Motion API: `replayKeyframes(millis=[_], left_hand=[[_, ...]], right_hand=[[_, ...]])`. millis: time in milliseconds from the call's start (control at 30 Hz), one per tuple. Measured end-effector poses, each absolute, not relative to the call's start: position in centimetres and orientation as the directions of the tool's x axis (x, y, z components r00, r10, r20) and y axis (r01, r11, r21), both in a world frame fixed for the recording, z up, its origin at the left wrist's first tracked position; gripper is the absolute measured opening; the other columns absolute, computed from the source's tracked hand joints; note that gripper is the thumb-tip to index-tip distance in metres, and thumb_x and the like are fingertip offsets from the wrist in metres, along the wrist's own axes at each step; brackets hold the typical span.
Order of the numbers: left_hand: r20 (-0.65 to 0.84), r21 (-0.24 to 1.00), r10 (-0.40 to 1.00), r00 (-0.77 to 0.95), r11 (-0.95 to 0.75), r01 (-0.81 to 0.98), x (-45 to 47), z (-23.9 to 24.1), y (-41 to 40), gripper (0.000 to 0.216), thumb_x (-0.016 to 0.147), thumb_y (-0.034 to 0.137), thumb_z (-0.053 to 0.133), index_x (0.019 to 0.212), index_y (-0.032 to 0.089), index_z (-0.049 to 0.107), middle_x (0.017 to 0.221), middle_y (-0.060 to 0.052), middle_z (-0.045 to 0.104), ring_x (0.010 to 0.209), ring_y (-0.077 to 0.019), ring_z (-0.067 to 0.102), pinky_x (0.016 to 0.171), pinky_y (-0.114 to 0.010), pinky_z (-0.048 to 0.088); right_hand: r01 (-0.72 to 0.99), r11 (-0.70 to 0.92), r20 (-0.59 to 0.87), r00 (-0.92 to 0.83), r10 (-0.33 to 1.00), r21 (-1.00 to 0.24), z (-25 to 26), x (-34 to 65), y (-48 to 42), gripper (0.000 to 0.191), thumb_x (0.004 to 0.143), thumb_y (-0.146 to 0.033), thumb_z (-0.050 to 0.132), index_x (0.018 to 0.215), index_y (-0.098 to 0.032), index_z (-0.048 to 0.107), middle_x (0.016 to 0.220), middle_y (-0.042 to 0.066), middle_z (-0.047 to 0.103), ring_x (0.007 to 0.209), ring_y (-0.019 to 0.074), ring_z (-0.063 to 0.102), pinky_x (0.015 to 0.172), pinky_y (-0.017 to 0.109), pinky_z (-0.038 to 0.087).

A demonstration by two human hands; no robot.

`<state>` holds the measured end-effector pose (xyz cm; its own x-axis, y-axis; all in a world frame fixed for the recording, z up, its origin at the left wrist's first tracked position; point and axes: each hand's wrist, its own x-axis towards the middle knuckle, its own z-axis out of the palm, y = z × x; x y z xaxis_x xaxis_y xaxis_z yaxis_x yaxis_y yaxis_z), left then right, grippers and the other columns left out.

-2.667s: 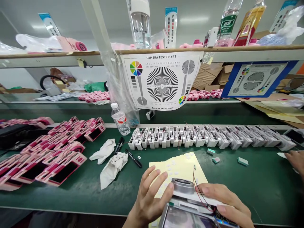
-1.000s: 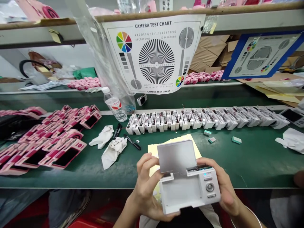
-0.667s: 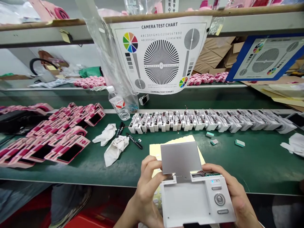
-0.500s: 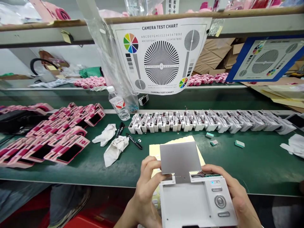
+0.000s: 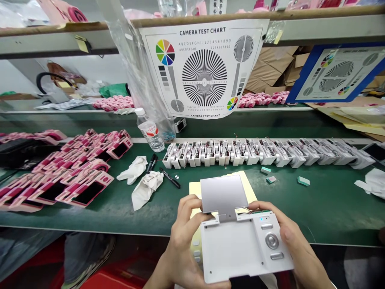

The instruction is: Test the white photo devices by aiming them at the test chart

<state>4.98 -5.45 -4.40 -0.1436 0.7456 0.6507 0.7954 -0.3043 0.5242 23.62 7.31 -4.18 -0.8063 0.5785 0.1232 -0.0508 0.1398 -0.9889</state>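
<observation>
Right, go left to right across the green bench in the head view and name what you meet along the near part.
Pink camera bodies → white cloths → yellow sheet → small teal blocks → crumpled white cloth

Your fingers (image 5: 186,212) are hiding the edge of the white camera body (image 5: 231,253), and the frame's top is cutting off the bottles (image 5: 171,6) above the camera test chart (image 5: 204,68).
</observation>
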Motion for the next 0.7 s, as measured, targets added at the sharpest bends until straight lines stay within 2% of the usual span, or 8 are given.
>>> replayKeyframes(millis=[233, 533, 700], left_hand=[[0.681, 0.488, 0.716, -0.157, -0.283, 0.826, 5.03, -4.29, -5.56, 0.063, 0.054, 0.063, 0.063, 0.096, 0.018, 0.054, 0.099, -0.011, 0.047, 0.098, -0.0305, 0.044, 0.081, -0.048, 0.044], [0.689, 0.432, 0.718, -0.098, -0.298, 0.852, 4.65, -4.04, -5.85, 0.059, 0.057, 0.059, 0.065, 0.099, 0.018, 0.055, 0.105, -0.012, 0.045, 0.104, -0.0319, 0.042, 0.086, -0.049, 0.041], [0.683, 0.440, 0.724, -0.099, -0.299, 0.847, 4.52, -4.16, -5.77, 0.061, 0.056, 0.058, 0.067, 0.101, 0.019, 0.054, 0.106, -0.012, 0.045, 0.104, -0.0331, 0.042, 0.086, -0.050, 0.041]], right_hand=[[-0.049, 0.218, 0.169, -0.803, 0.572, -0.975, -4.73, 23.50, 7.70, 0.048, 0.089, -0.052, 0.029, 0.119, -0.021, 0.050, 0.091, 0.008, 0.067, 0.070, 0.0223, 0.064, 0.051, 0.028, 0.050], [-0.083, 0.348, 0.281, -0.772, 0.570, -0.934, -4.56, 23.58, 7.58, 0.043, 0.090, -0.050, 0.032, 0.113, -0.021, 0.054, 0.093, 0.008, 0.066, 0.075, 0.0221, 0.064, 0.058, 0.029, 0.052], [-0.095, 0.344, 0.283, -0.785, 0.551, -0.934, -4.43, 23.57, 7.62, 0.043, 0.090, -0.051, 0.031, 0.113, -0.023, 0.053, 0.090, 0.007, 0.065, 0.070, 0.0197, 0.063, 0.056, 0.027, 0.050]])
